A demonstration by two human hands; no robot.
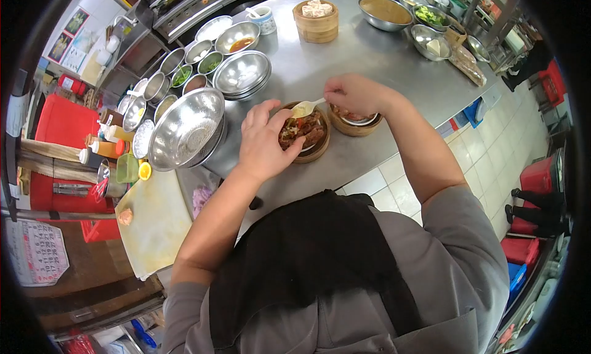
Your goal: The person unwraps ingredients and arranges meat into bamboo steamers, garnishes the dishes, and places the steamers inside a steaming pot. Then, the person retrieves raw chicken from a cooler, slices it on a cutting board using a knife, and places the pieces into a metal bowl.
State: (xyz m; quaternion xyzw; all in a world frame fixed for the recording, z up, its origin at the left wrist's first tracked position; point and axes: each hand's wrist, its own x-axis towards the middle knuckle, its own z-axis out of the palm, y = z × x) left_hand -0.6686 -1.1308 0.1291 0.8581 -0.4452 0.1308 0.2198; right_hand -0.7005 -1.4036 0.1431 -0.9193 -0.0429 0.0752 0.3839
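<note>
My right hand is closed round the handle of a pale spoon. The spoon's bowl rests over saucy, reddish-brown food in a small round bamboo steamer. My left hand lies at the left side of that steamer, thumb and fingers spread apart at the food's edge; whether the fingertips touch the food cannot be made out. Just to the right, partly under my right hand, stands a second bamboo steamer with similar food on a white dish.
Left of my hands are stacked steel bowls, small bowls of ingredients and sauce bottles. A cutting board lies nearer me. Further back stands a bamboo steamer with white pieces; a large steel bowl sits at back right.
</note>
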